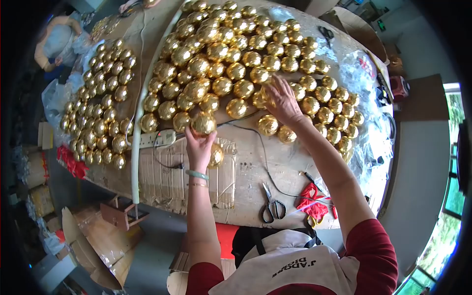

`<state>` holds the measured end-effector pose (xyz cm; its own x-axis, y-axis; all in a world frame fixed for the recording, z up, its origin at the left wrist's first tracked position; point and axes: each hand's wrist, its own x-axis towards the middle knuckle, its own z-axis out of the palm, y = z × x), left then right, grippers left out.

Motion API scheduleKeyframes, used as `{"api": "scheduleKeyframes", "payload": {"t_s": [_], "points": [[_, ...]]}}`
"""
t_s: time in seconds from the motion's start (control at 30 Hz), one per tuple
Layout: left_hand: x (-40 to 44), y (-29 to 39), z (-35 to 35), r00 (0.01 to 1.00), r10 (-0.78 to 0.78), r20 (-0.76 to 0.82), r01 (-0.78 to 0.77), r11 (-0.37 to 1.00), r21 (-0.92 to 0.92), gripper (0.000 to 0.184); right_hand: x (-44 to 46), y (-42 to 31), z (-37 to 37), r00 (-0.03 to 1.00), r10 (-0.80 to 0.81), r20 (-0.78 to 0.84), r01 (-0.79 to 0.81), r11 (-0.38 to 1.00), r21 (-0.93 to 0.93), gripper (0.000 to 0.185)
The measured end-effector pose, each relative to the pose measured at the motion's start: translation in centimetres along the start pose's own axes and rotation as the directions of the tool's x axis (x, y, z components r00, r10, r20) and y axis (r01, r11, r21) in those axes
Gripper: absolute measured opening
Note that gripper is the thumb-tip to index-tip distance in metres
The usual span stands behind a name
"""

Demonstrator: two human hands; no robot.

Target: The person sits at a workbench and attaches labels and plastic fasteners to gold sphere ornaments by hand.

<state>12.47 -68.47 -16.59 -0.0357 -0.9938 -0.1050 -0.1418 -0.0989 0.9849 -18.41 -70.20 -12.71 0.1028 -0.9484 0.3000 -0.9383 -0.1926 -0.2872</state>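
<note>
A shiny gold ball (203, 123) rests in my left hand (199, 145), with the fingers curled around its underside. Just below and to the right of that hand, another gold ball (216, 155) lies on a flattened piece of cardboard (162, 179). My right hand (283, 102) reaches into the spread of balls, and its fingers are closed over a gold ball (260, 100) that they partly hide. Many more gold balls of differing sizes (236, 108) crowd the table around and beyond both hands.
Black-handled scissors (273, 206) lie near the table's front edge, left of red cloth (313, 202). A power strip (157, 139) with a dark cable sits by a white pipe (139, 152). Clear plastic (366, 132) covers the right side. Another person (59, 39) is at far left.
</note>
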Motion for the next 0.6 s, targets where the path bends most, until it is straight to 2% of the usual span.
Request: {"api": "scheduleKeyframes", "payload": {"t_s": [0.03,0.07,0.1,0.13,0.17,0.23,0.27,0.3,0.43,0.5,0.57,0.6], "points": [[1.5,1.2,1.4,0.999,0.007,0.038,-0.005,0.999,-0.042,0.081,0.2,0.2,-1.4,0.997,0.078,-0.001,-0.078,0.997,-0.024,0.065],[3.9,1.1,3.3,0.988,0.142,0.063,-0.122,0.96,-0.253,0.085,0.1,0.3,-2.3,0.995,0.099,-0.025,-0.1,0.994,-0.043,0.066],[5.3,2.9,4.6,0.991,0.103,0.082,-0.089,0.983,-0.163,0.089,-0.2,0.4,-3.2,0.992,0.118,-0.05,-0.121,0.991,-0.06,0.067],[7.4,2.9,6.2,0.99,0.116,0.079,-0.101,0.979,-0.177,0.092,-0.9,0.1,-3.8,0.993,0.089,-0.073,-0.09,0.996,-0.012,0.068],[9.6,3.1,7.7,0.989,0.129,0.072,-0.114,0.975,-0.189,0.094,-2.0,-0.6,-4.1,0.989,0.144,-0.02,-0.145,0.989,-0.042,0.069],[12.6,4.6,10.1,0.992,0.096,0.087,-0.075,0.972,-0.221,0.096,-5.3,-1.2,-4.3,0.996,0.09,0.001,-0.09,0.995,-0.045,0.068],[14.3,4.4,11.2,0.981,0.189,0.044,-0.181,0.973,-0.142,0.094,-7.3,-1.7,-4.8,0.995,0.099,0.035,-0.098,0.995,-0.011,0.067],[13.1,8.2,11.4,0.988,0.153,-0.007,-0.151,0.981,0.122,0.092,-9.6,-2.2,-5.5,0.992,0.108,0.071,-0.11,0.993,0.028,0.066],[11.9,7.2,12.2,0.951,0.303,-0.064,-0.291,0.945,0.151,0.086,-19.2,-4.0,-8.3,0.946,0.227,0.232,-0.249,0.966,0.066,0.056],[7.9,7.1,11.7,0.985,0.172,-0.005,-0.166,0.957,0.24,0.078,-24.3,-4.8,-9.6,0.905,0.318,0.283,-0.354,0.931,0.087,0.054],[2.9,4.4,10.8,0.975,0.216,0.049,-0.221,0.946,0.238,0.069,-29.1,-5.8,-10.7,0.854,0.405,0.327,-0.456,0.885,0.097,0.053],[-0.3,3.6,10.3,0.976,0.212,0.057,-0.219,0.946,0.239,0.066,-31.2,-6.4,-11.3,0.858,0.398,0.326,-0.452,0.886,0.108,0.053]]}}
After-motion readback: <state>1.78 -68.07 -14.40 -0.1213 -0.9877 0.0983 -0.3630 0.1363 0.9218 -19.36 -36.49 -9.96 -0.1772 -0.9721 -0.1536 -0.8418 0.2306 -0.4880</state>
